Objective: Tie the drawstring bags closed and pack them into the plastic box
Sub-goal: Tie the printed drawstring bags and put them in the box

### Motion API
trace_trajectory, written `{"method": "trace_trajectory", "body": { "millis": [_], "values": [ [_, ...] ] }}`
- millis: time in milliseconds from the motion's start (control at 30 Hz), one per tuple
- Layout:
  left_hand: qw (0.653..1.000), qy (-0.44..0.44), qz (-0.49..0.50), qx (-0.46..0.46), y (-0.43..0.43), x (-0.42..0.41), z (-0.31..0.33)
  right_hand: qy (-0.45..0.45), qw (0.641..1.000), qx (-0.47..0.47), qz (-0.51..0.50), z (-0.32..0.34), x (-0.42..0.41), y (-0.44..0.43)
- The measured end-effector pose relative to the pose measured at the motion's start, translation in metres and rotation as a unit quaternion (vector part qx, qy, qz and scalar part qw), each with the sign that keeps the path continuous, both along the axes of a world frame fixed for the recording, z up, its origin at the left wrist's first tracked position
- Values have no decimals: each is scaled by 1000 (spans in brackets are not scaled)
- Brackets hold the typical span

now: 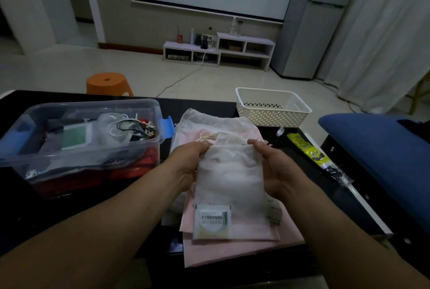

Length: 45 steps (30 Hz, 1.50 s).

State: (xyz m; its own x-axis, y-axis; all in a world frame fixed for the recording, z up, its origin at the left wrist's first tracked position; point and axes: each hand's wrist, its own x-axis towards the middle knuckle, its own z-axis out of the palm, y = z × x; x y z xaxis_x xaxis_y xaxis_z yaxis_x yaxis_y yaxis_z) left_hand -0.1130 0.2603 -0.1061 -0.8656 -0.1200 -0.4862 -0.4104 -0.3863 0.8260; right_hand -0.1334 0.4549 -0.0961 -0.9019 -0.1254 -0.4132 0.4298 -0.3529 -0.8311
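Observation:
A white translucent drawstring bag (230, 186) with a printed label at its lower left lies in front of me on a stack of pink and white bags (244, 251). My left hand (188, 163) pinches the left side of its gathered mouth. My right hand (277, 167) pinches the right side. Another white drawstring bag (209, 123) lies flat behind it. The clear plastic box (149, 139) stands at the left, holding cables, a green-labelled packet and a tied white bag (111, 129).
A white perforated basket (272, 114) stands at the back right of the black table. A yellow-and-black packet (311, 151) lies to the right. A blue cushion (372, 139) borders the right edge. An orange stool (108, 82) stands on the floor beyond.

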Motion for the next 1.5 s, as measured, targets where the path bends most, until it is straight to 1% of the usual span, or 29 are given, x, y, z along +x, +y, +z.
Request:
{"method": "trace_trajectory", "body": {
  "millis": [100, 167, 233, 333, 400, 467, 567, 633, 667, 733, 800, 867, 900, 933, 1000, 1100, 1167, 1267, 1333, 1433, 1500],
  "values": [
    [999, -20, 26, 27, -3, 0, -3, -17, 1000, -25, -8, -1, -1, 2],
    [997, -21, 40, 70, -1, 0, -1, -24, 999, -33, -23, -1, -1, 3],
    [991, 4, 60, 119, 1, 0, 3, -42, 996, -63, -55, 0, -2, 4],
    [978, 46, 87, 183, 2, -2, 5, -61, 983, -136, -111, 1, -6, 4],
    [972, 55, 95, 207, 3, -3, 7, -61, 975, -155, -143, 2, -8, 4],
    [975, 51, 91, 197, 4, -3, 8, -63, 975, -156, -148, 2, -6, 4],
    [993, 37, 34, 107, 6, -1, 2, -74, 981, -122, -132, 4, -1, 3],
    [998, 60, -20, 9, 6, 1, 5, -56, 990, -56, -116, 8, 3, 2],
    [994, 85, -47, -43, 7, 0, 7, -38, 993, -20, -109, 10, 4, 3],
    [980, 133, -88, -123, 6, 0, 11, 16, 996, 50, -68, 14, 6, 4],
    [952, 183, -121, -214, 6, -3, 11, 84, 986, 142, -8, 20, 7, 4],
    [913, 234, -150, -299, 10, -5, 10, 150, 959, 237, 24, 24, 5, 1],
    [901, 249, -158, -317, 13, -5, 10, 181, 945, 270, 26, 25, 4, -1],
    [897, 258, -165, -319, 15, -6, 10, 206, 934, 289, 27, 26, 4, -4],
    [899, 265, -184, -296, 19, -9, 10, 233, 926, 294, 35, 28, 3, -9],
    [912, 263, -197, -244, 24, -10, 10, 225, 936, 267, 55, 27, 4, -13],
    [932, 249, -178, -195, 27, -10, 10, 210, 940, 264, 58, 26, 3, -14],
    [955, 227, -141, -128, 31, -12, 11, 175, 938, 298, 42, 23, 2, -12],
    [964, 217, -125, -93, 32, -14, 11, 157, 928, 330, 68, 20, 6, -10],
    [971, 209, -106, -51, 32, -17, 10, 162, 911, 356, 129, 12, 12, -7],
    [973, 206, -93, -49, 33, -18, 10, 158, 918, 344, 121, 10, 15, -6]
  ]
}}
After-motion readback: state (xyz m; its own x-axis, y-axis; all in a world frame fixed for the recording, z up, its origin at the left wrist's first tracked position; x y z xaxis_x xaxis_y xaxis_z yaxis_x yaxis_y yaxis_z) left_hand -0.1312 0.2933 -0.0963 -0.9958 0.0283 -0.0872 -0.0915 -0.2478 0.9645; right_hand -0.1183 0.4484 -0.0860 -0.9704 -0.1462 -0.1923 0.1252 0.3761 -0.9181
